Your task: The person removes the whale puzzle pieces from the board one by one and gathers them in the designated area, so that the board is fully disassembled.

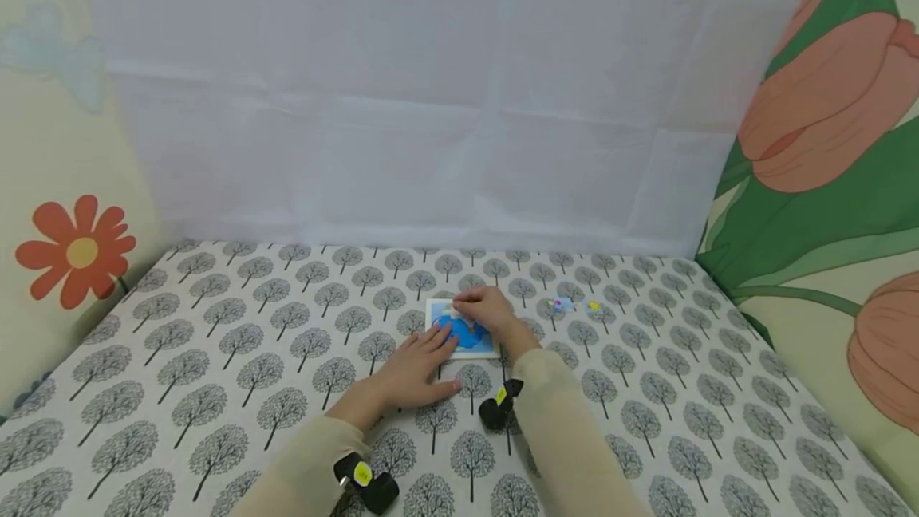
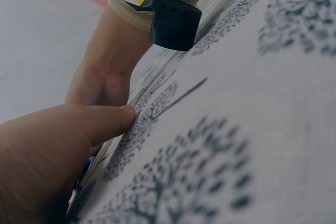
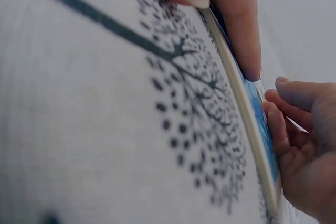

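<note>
A small puzzle board (image 1: 474, 355) with a pale rim and a blue picture lies flat on the cloth. My left hand (image 1: 412, 369) rests its outstretched fingertips on the left part of the board, its thumb apart over the cloth. At the board's upper side, my right hand (image 1: 491, 313) has curled fingers and pinches a small pale puzzle piece, mostly hidden by the fingertips. The right wrist view shows this right hand (image 3: 310, 145) low over the blue surface, with fingers of the left hand (image 3: 233, 19) at the board's near edge.
Two loose puzzle pieces lie right of the board: a blue and purple piece (image 1: 562, 304) and a yellow one (image 1: 594, 306). The table wears a tree-print cloth (image 1: 273, 373). A white sheet (image 1: 431, 102) hangs behind, with painted walls at both sides.
</note>
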The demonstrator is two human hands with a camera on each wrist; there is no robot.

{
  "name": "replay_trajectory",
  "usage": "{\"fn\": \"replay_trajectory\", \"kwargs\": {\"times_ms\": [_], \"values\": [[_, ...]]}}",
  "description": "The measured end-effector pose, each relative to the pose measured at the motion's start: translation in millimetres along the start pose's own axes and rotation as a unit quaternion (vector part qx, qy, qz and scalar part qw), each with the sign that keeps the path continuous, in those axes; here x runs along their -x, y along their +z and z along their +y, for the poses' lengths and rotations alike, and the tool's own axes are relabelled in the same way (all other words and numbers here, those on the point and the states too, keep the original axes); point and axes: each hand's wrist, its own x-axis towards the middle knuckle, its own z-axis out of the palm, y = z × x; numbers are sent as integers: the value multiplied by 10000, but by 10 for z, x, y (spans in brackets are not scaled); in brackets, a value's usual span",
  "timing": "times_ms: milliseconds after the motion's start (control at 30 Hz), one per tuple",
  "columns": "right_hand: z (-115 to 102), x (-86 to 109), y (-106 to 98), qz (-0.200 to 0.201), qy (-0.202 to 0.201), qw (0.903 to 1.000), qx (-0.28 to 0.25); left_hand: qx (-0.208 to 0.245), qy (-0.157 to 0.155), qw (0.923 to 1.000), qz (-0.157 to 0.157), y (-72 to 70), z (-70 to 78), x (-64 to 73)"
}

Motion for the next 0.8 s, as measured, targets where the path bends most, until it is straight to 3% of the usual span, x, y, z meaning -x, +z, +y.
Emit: {"fn": "replay_trajectory", "kwargs": {"times_ms": [367, 800], "values": [[-48, -8, 10, -88, -61, 9984, 561, -100, 64, 9999, -9, 9, -24, -4], [-57, 8, 8, -292, 46, 9981, 546, -130, 35, 9999, -97, 16, -31, -6]]}}
